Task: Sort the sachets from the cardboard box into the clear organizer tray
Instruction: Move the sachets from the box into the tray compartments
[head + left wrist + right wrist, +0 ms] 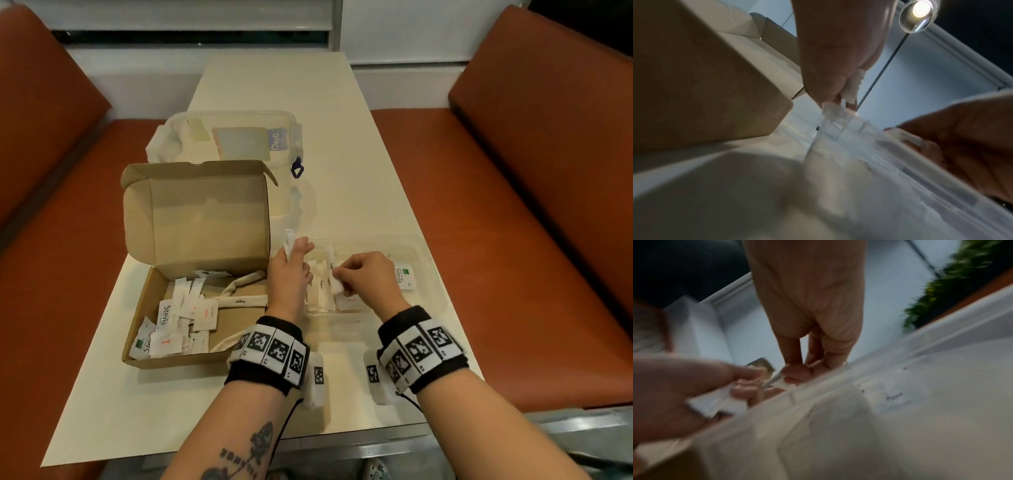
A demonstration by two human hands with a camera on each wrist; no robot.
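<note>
Head cam sits high, looking forward and down along the tabletop [342, 171], with the cardboard box [191, 274] toward its left edge, the clear organizer tray [424, 274] toward its right edge, and both forearms coming in from the near edge. The left wrist cam is super low and close, aimed up along the left hand [838, 53] at the ceiling, with the box wall [701, 84] on its left and the tray rim [900, 146] running across. The right wrist cam is just as tight and blurry, looking along the right hand [809, 305] over the tray wall [900, 386], and all three share the spot where both hands meet over the tray.
</note>
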